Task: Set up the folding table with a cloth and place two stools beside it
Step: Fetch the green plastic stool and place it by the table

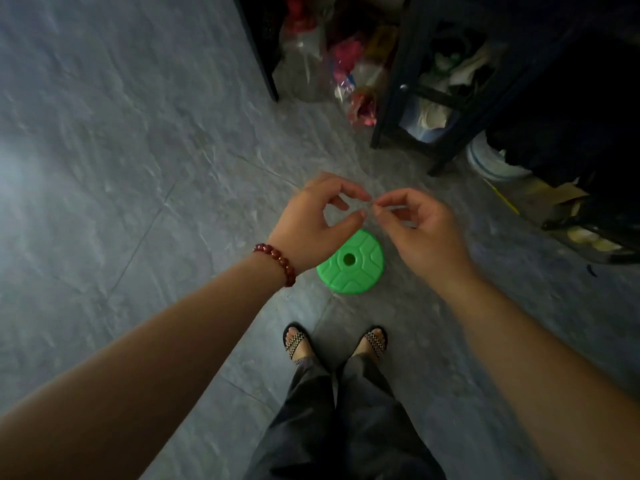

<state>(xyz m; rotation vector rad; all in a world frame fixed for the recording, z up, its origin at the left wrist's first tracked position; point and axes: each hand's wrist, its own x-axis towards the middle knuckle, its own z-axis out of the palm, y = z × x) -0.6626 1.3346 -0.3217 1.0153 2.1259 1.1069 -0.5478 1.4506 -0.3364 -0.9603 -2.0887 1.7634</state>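
Grey tiled floor (pixel 104 168), dark rack (pixel 391 98) of clutter top right. The flat green round stool (pixel 349 271) sits just ahead of my sandals (pixel 298 342). Above it, right hand (pixel 419 230) pinches a thin pale strand (pixel 391 207); left hand (pixel 322 216) curls up to it, can't tell if it's gripping.

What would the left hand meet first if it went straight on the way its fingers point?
The fingertips of the right hand: the left hand points across at them and they look almost touching, though depth is unclear. The stool lies below on the floor, out of that line.
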